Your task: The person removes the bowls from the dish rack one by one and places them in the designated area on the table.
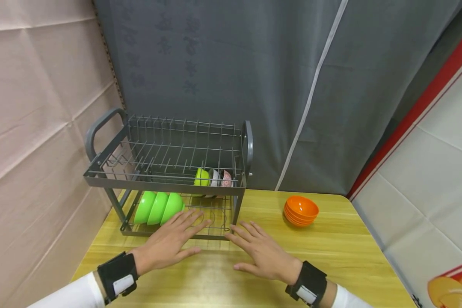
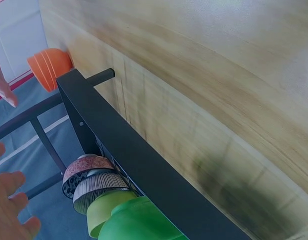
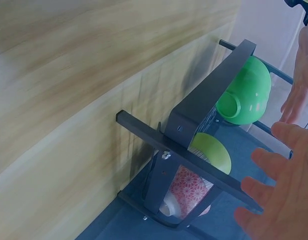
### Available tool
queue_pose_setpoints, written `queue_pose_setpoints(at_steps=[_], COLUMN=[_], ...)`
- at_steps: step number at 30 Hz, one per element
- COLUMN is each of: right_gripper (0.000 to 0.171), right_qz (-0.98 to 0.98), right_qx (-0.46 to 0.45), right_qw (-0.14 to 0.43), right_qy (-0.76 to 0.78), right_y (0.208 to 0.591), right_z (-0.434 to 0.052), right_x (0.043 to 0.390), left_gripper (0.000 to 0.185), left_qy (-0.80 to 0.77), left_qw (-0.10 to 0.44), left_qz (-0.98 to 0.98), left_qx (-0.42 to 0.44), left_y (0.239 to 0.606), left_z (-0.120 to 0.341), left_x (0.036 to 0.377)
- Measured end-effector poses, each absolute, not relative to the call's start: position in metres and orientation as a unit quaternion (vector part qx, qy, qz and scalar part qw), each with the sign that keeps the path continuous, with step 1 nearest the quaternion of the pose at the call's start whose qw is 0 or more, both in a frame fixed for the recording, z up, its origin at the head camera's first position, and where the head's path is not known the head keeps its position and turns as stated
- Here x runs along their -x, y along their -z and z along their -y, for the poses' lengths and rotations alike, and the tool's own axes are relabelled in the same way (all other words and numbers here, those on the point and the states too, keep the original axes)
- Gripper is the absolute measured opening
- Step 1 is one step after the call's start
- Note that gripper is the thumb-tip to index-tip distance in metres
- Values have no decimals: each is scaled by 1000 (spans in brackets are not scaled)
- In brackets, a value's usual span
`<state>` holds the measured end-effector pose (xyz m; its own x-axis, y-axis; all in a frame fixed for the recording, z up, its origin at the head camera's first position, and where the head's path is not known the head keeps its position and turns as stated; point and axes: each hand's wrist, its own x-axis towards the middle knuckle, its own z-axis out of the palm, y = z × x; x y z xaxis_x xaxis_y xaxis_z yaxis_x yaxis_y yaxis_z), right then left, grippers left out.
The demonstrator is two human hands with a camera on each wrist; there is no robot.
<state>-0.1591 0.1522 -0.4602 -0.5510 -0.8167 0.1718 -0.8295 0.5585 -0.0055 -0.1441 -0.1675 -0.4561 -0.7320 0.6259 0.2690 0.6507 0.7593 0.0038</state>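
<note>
Looking down: we see both our hands spread flat in front of a dish rack, nothing held.
Bench: the yellow wood-grain bench [image 1: 331, 256] carries everything and is cut off at the bottom edge of the head view.
Rack: the grey two-tier metal wire dish rack [image 1: 165, 185] stands at the bench's back left, against the curtain; its upper tier looks bare, and its wires hide part of what stands below.
Green bowls: three bright green plastic bowls [image 1: 158, 208] stand on edge in the lower tier's left half, slotted between wires so that they stay upright.
Orange bowls: a nested stack of orange plastic bowls [image 1: 300, 210] sits upright on the bench, right of the rack and apart from it.
Small bowls: a yellow-green bowl [image 1: 201, 177], a grey-patterned bowl [image 1: 214, 178] and a pink-patterned bowl [image 1: 226, 179] stand on edge at the back right of the lower tier; we cannot make out their patterns well.
Left hand: our left hand [image 1: 173, 239] is open, fingers straight, tips over the rack's front rail just before the green bowls; whether it touches, we cannot tell.
Right hand: our right hand [image 1: 259, 252] is open too, palm down near the rack's right front leg, gripping nothing.
</note>
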Motion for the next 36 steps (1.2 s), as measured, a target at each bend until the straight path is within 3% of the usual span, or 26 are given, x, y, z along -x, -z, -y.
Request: queue_pose_setpoints(at_steps=[21, 36], right_gripper=[78, 78], right_qz=[876, 880], right_qx=[-477, -472], right_qw=[55, 36], right_qy=[-43, -48], right_y=[462, 461], right_z=[-137, -134], right_x=[163, 164], left_gripper=[74, 71], left_qy=[52, 261], left_qw=[145, 96], left_qz=[951, 954], left_qx=[269, 109], left_y=[460, 469], left_z=[193, 205], left_x=[152, 163])
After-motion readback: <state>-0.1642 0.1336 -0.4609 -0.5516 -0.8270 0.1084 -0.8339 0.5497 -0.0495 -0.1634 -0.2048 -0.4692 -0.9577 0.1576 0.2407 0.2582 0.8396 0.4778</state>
